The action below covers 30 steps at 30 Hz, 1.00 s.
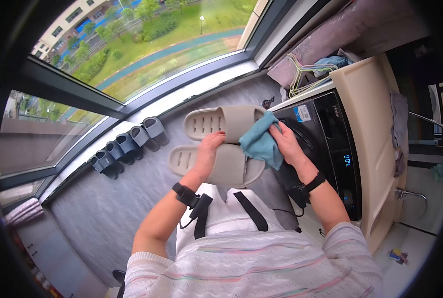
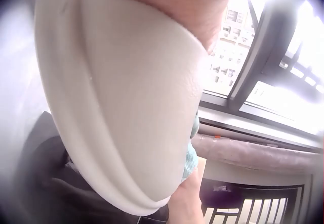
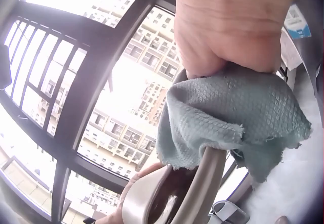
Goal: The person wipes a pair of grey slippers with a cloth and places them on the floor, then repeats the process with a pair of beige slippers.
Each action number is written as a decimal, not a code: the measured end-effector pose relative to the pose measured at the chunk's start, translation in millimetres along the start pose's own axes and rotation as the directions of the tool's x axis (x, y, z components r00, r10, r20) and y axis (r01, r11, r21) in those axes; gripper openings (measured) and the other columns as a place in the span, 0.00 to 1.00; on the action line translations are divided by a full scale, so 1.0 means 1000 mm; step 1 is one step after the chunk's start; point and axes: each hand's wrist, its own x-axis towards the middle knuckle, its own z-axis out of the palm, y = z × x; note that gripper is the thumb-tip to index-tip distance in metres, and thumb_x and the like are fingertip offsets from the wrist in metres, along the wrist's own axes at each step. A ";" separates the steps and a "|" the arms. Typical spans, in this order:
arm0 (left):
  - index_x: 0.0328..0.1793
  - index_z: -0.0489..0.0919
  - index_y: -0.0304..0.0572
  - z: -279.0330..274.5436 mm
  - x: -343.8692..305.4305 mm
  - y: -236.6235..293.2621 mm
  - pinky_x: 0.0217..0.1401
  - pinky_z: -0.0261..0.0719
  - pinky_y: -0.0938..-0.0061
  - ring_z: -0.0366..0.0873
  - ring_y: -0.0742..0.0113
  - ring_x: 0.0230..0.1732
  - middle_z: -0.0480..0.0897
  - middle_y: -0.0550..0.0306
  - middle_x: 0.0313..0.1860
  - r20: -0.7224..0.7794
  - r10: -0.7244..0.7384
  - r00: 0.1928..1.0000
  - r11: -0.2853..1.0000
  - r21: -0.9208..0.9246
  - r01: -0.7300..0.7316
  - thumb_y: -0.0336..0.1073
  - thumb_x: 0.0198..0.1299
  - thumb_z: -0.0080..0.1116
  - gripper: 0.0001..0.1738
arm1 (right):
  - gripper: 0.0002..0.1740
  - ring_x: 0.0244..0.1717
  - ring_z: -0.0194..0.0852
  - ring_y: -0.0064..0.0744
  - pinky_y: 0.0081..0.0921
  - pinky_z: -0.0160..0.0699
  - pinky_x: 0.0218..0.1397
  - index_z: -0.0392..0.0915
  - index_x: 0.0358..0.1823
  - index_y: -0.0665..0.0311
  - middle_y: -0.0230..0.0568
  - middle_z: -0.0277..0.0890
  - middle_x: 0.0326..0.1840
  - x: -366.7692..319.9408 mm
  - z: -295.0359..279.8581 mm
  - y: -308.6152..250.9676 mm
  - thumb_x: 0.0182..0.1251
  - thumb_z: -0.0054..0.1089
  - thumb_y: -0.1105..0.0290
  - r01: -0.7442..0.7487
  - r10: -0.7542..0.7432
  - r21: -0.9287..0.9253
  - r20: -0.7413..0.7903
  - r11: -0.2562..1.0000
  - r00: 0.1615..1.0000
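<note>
Two beige slide slippers are held side by side in front of the body, the far slipper [image 1: 235,124] and the near slipper [image 1: 230,166]. My left hand [image 1: 209,154] grips them where they meet, its fingers between the two. A slipper's broad, smooth strap [image 2: 147,87] fills much of the left wrist view. Bunched in my right hand [image 1: 288,144] is a teal cloth [image 1: 261,141] with a textured weave. It lies over the toe end of the far slipper, and in the right wrist view the cloth [image 3: 223,118] drapes over a slipper's edge.
Several dark and grey slippers [image 1: 127,144] stand in a row along the window wall. To the right is a black washing machine [image 1: 333,149] with a lit display. Hangers [image 1: 301,77] lie beyond it, and a faucet [image 1: 412,195] sits at far right.
</note>
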 end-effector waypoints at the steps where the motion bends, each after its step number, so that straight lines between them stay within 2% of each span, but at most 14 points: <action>1: 0.45 0.79 0.41 -0.010 0.004 -0.005 0.58 0.70 0.72 0.73 0.58 0.55 0.80 0.54 0.48 0.006 -0.022 1.000 1.000 -0.014 0.022 0.28 0.50 0.51 0.15 | 0.17 0.44 0.69 0.17 0.18 0.70 0.47 0.71 0.53 0.67 0.31 0.74 0.45 0.009 0.008 -0.002 0.71 0.48 0.62 -0.019 0.019 -0.004 -0.018 1.000 1.000; 5: 0.45 0.79 0.40 -0.039 0.022 -0.024 0.52 0.75 0.72 0.77 0.63 0.49 0.80 0.55 0.46 0.075 -0.324 0.943 0.823 -0.469 0.320 0.27 0.56 0.48 0.12 | 0.19 0.47 0.72 0.22 0.22 0.73 0.50 0.71 0.54 0.66 0.34 0.75 0.47 0.044 0.025 -0.016 0.73 0.43 0.59 -0.060 0.090 0.314 -0.084 0.948 0.992; 6: 0.46 0.79 0.39 -0.049 0.029 -0.030 0.47 0.76 0.73 0.78 0.65 0.45 0.80 0.54 0.44 0.330 -0.529 0.782 0.351 -0.754 0.556 0.28 0.58 0.47 0.12 | 0.19 0.48 0.73 0.25 0.24 0.73 0.52 0.70 0.54 0.66 0.35 0.74 0.48 0.052 0.028 -0.018 0.73 0.42 0.60 -0.042 0.089 0.421 -0.093 0.906 0.992; 7: 0.47 0.78 0.38 -0.054 0.035 -0.036 0.43 0.78 0.75 0.80 0.67 0.42 0.80 0.53 0.43 0.627 -0.528 0.572 -0.246 -0.758 0.604 0.29 0.61 0.45 0.12 | 0.19 0.49 0.73 0.27 0.26 0.73 0.53 0.70 0.55 0.66 0.37 0.74 0.50 0.061 0.031 -0.019 0.73 0.42 0.60 -0.020 0.086 0.523 -0.103 0.852 0.991; 8: 0.50 0.76 0.35 -0.052 0.040 -0.039 0.38 0.80 0.74 0.81 0.66 0.37 0.81 0.50 0.41 0.648 -0.507 0.568 -0.336 -0.756 0.563 0.32 0.63 0.46 0.13 | 0.19 0.50 0.73 0.29 0.28 0.72 0.56 0.68 0.56 0.66 0.38 0.73 0.52 0.070 0.036 -0.016 0.73 0.41 0.60 -0.030 0.078 0.575 -0.059 0.818 0.995; 9: 0.50 0.76 0.35 -0.050 0.043 -0.040 0.38 0.80 0.74 0.81 0.66 0.37 0.81 0.50 0.41 0.655 -0.505 0.561 -0.343 -0.750 0.566 0.32 0.63 0.46 0.13 | 0.19 0.51 0.73 0.28 0.28 0.71 0.57 0.69 0.56 0.65 0.38 0.73 0.53 0.077 0.044 -0.011 0.73 0.42 0.60 -0.040 0.041 0.560 0.010 0.828 0.999; 11: 0.51 0.75 0.35 -0.048 0.049 -0.035 0.40 0.81 0.72 0.81 0.64 0.38 0.81 0.53 0.42 0.381 -0.534 0.755 0.080 -0.866 0.493 0.34 0.63 0.47 0.14 | 0.17 0.51 0.72 0.26 0.27 0.71 0.56 0.72 0.53 0.65 0.38 0.72 0.55 0.088 0.065 0.002 0.73 0.42 0.62 -0.142 0.082 0.472 0.145 0.870 0.986; 14: 0.58 0.71 0.36 -0.043 0.036 -0.061 0.48 0.80 0.68 0.78 0.62 0.46 0.78 0.52 0.48 0.296 -0.536 0.791 -0.028 -0.942 0.334 0.37 0.65 0.46 0.19 | 0.12 0.49 0.73 0.31 0.30 0.71 0.52 0.75 0.48 0.62 0.37 0.74 0.51 0.091 0.111 0.024 0.68 0.49 0.65 -0.113 0.078 0.213 0.169 0.970 0.983; 15: 0.58 0.71 0.36 -0.044 0.033 -0.062 0.48 0.80 0.68 0.78 0.62 0.47 0.78 0.51 0.48 0.285 -0.561 0.777 -0.032 -0.945 0.324 0.38 0.65 0.46 0.19 | 0.11 0.48 0.72 0.36 0.32 0.70 0.51 0.76 0.44 0.61 0.38 0.74 0.47 0.094 0.116 0.027 0.63 0.52 0.67 0.220 -0.178 -0.183 0.222 0.958 0.959; 16: 0.58 0.70 0.36 -0.046 0.033 -0.060 0.48 0.79 0.68 0.78 0.62 0.47 0.78 0.51 0.48 0.279 -0.587 0.760 -0.036 -0.947 0.320 0.38 0.65 0.47 0.19 | 0.10 0.47 0.71 0.41 0.34 0.70 0.49 0.77 0.41 0.60 0.38 0.74 0.42 0.095 0.121 0.032 0.58 0.55 0.69 0.513 -0.375 -0.510 0.355 0.690 0.856; 21: 0.58 0.70 0.36 -0.053 0.029 -0.051 0.48 0.79 0.67 0.77 0.61 0.48 0.78 0.51 0.48 0.258 -0.699 0.667 -0.112 -0.961 0.254 0.39 0.64 0.47 0.20 | 0.07 0.45 0.70 0.44 0.35 0.70 0.48 0.78 0.34 0.61 0.42 0.71 0.39 0.097 0.098 0.024 0.52 0.57 0.71 0.490 -0.143 -0.504 0.578 0.712 0.803; 23: 0.58 0.70 0.35 -0.053 0.027 -0.049 0.49 0.79 0.67 0.77 0.61 0.48 0.77 0.51 0.48 0.256 -0.738 0.625 -0.160 -0.965 0.206 0.40 0.64 0.47 0.20 | 0.07 0.43 0.72 0.43 0.33 0.72 0.45 0.78 0.34 0.62 0.42 0.71 0.39 0.101 0.097 -0.002 0.52 0.58 0.71 0.230 -0.041 -0.317 0.506 0.920 0.861; 27: 0.57 0.70 0.36 -0.027 0.016 -0.098 0.48 0.79 0.67 0.77 0.60 0.47 0.78 0.51 0.48 0.170 -0.750 0.639 -0.137 -0.985 0.101 0.41 0.64 0.48 0.20 | 0.09 0.39 0.74 0.45 0.33 0.73 0.42 0.77 0.37 0.62 0.42 0.72 0.37 0.121 0.134 -0.007 0.54 0.58 0.71 0.510 -0.288 -0.258 0.583 0.821 0.760; 30: 0.55 0.72 0.36 -0.004 0.004 -0.169 0.47 0.79 0.67 0.78 0.60 0.45 0.78 0.52 0.47 0.030 -0.737 0.676 -0.036 -0.999 0.005 0.42 0.64 0.48 0.20 | 0.10 0.37 0.74 0.49 0.33 0.73 0.40 0.75 0.36 0.65 0.45 0.73 0.36 0.123 0.127 0.042 0.53 0.60 0.69 0.466 -0.049 -0.435 0.688 0.770 0.724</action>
